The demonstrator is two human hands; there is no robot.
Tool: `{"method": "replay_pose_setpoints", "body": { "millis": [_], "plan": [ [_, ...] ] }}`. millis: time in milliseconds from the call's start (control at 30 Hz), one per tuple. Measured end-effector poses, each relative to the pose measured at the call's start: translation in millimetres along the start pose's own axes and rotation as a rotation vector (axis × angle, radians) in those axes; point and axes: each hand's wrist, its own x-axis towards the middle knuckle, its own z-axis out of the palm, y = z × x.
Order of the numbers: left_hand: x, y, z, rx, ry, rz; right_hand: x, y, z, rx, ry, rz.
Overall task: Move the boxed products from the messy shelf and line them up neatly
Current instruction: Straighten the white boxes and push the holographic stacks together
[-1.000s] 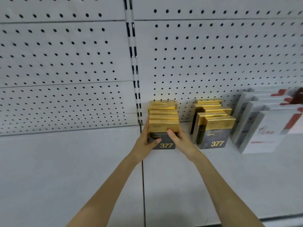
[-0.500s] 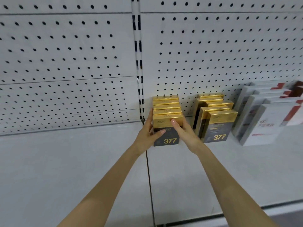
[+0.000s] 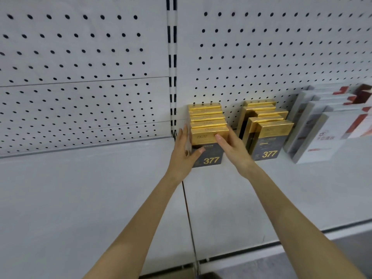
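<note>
Two flat hands bracket the row of gold-topped, dark-fronted cardboard boxes [image 3: 207, 119] standing on the grey metal shelf [image 3: 80, 188]. My left hand [image 3: 182, 153] presses its left side, thumb across the front box [image 3: 210, 157], and my right hand [image 3: 231, 150] presses the right side, fingers straight. Uneven pressure could skew the row or topple the front box, and my right wrist could knock the staggered gold boxes [image 3: 269, 135] just beyond it.

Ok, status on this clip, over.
Left hand, right hand flat against sides of gold box row. Boxes upright, aligned. Second row apart on the right, nothing blocking.
</note>
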Motion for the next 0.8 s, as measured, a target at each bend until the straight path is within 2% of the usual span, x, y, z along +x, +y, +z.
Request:
{"method": "replay_pose_setpoints", "body": {
  "millis": [233, 567, 667, 800],
  "plan": [
    [-13, -9, 18, -0.13, 0.018, 0.036, -6, 12, 0, -0.039, 0.045, -0.013],
    [-11, -9, 29, -0.169, 0.071, -0.062, -3, 9, -8, -0.048, -0.058, -0.038],
    [-14, -10, 35, -0.161, 0.144, -0.097, 1, 10, -18, -0.079, -0.129, -0.053],
    [-23, -7, 51, -0.065, 0.343, -0.113, 5, 4, -34, -0.155, -0.25, -0.092]
  ]
}}
